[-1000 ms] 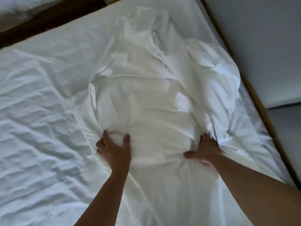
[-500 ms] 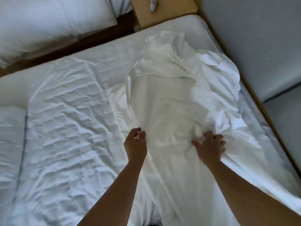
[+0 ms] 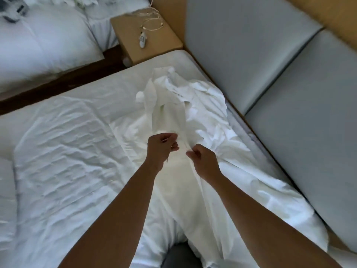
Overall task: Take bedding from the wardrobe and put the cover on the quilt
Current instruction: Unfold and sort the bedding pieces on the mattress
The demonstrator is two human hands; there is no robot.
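— Hands first: what are the 2 of them doing?
— Both are hovering above the bed. The left hand is curling its fingers round a ridge of the white cover. The right hand is pinching a fold of the same cloth between thumb and fingers, just beside the left.
— Where is the cover lying?
— It is lying bunched along the bed's right side, trailing toward the person between both forearms. The quilt is lying spread flat and wrinkled to its left.
— Anything else showing?
— A corded remote is resting on the wooden nightstand, and grey padded panels are running beside the bed.
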